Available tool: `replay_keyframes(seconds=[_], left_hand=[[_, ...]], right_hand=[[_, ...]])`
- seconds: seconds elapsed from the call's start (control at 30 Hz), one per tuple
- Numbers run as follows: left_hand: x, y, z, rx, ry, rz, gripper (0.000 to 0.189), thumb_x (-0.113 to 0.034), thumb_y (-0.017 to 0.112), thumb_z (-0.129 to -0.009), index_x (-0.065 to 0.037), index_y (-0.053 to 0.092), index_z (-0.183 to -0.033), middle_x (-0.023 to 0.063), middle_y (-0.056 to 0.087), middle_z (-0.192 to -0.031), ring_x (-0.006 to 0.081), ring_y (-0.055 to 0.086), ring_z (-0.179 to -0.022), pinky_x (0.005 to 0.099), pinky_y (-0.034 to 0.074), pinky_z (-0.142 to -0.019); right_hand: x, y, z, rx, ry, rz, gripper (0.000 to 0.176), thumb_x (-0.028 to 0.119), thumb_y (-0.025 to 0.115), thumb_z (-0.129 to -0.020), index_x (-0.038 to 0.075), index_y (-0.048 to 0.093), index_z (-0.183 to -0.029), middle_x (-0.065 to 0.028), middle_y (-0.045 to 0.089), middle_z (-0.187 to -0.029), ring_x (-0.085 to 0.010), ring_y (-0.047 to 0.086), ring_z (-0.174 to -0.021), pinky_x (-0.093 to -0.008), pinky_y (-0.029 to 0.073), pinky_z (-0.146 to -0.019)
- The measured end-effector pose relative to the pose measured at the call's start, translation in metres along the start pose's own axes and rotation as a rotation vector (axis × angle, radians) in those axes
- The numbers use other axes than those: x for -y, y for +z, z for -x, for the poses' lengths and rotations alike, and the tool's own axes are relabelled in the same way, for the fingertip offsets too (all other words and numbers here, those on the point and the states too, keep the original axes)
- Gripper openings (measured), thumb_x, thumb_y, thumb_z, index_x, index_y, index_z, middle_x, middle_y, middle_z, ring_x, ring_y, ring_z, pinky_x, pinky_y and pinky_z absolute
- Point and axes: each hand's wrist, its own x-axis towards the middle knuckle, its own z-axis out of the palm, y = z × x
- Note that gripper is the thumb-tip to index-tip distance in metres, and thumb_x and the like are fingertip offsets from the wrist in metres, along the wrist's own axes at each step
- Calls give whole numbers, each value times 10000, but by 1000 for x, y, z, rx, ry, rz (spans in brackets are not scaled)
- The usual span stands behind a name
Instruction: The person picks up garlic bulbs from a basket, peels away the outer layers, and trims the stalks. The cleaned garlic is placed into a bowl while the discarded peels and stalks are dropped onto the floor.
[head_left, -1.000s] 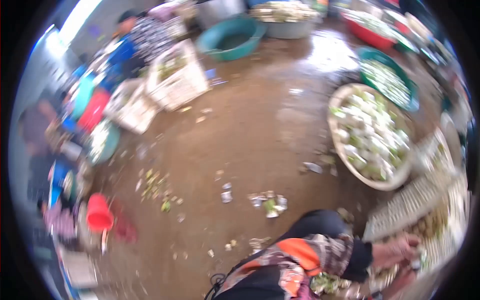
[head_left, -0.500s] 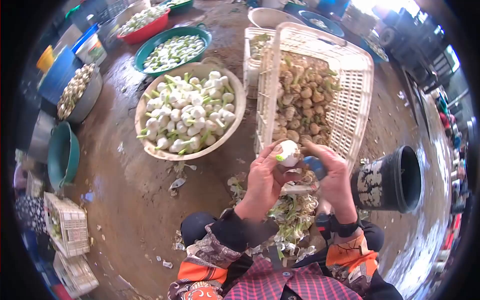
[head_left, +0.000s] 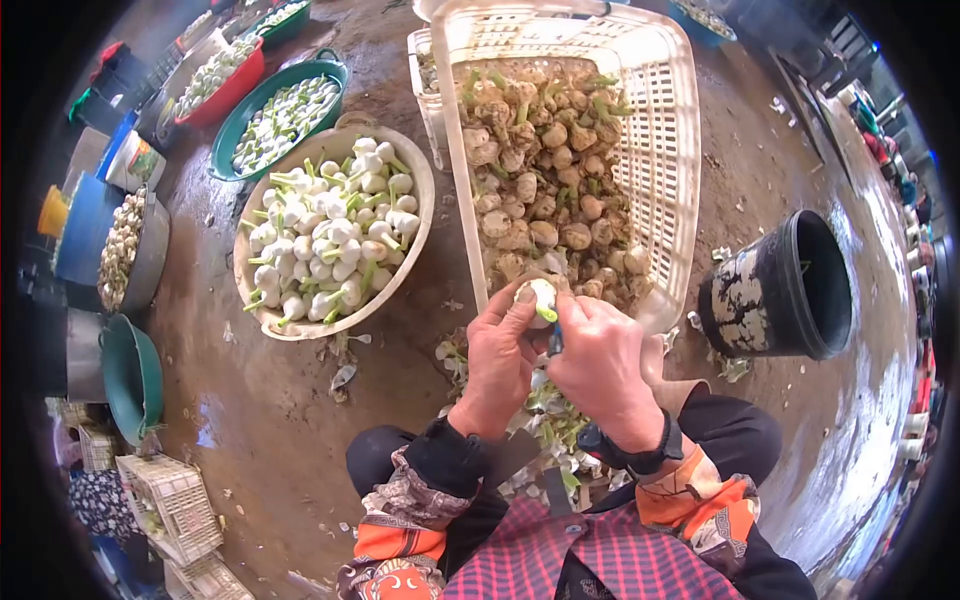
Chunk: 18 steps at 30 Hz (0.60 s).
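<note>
My left hand (head_left: pixel 497 362) is closed round a white garlic bulb (head_left: pixel 541 298), whose short green stem points toward me. My right hand (head_left: pixel 603 362) meets it at the bulb's right side, fingers curled round a blue-handled tool (head_left: pixel 555 342) that is mostly hidden. Just beyond both hands stands a white plastic crate (head_left: pixel 684 170) with brown, unpeeled bulbs (head_left: pixel 545 190). To its left a round cream basin (head_left: pixel 424 228) holds many clean white bulbs (head_left: pixel 335 245). Peelings and green leaves (head_left: pixel 560 410) lie on the ground below my hands.
A black bucket (head_left: pixel 822 290) lies tilted at the right. Green basins (head_left: pixel 150 378), a red basin (head_left: pixel 228 100) and a blue tub (head_left: pixel 82 230) stand at the left. White crates (head_left: pixel 185 505) are at the lower left, near a person in patterned clothing (head_left: pixel 100 502).
The view has shifted, moving crate and basin leftward. The bulb has turned so its green stem faces me, and my right hand has closed in beside it with the blue-handled tool.
</note>
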Motion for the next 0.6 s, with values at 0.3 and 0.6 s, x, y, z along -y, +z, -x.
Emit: replay_keyframes(seconds=[0.3, 0.6], left_hand=[[-31, -5, 10, 166, -363, -195, 316, -173, 614, -856, 65, 569, -1060, 130, 646, -878, 191, 637, -671, 274, 505, -550], [-20, -1, 19, 264, -307, -199, 284, -179, 610, -868, 42, 607, -1046, 111, 658, -922, 175, 649, -746, 296, 539, -618]], right_hand=[[-48, -3, -18, -70, -9, -122, 233, -6, 596, -617, 15, 553, -845, -157, 600, -773, -343, 604, -724, -410, 473, -603], [-60, 23, 33, 496, 59, -271, 300, 271, 650, -737, 68, 638, -957, -160, 657, -840, -352, 634, -808, -419, 513, -708]])
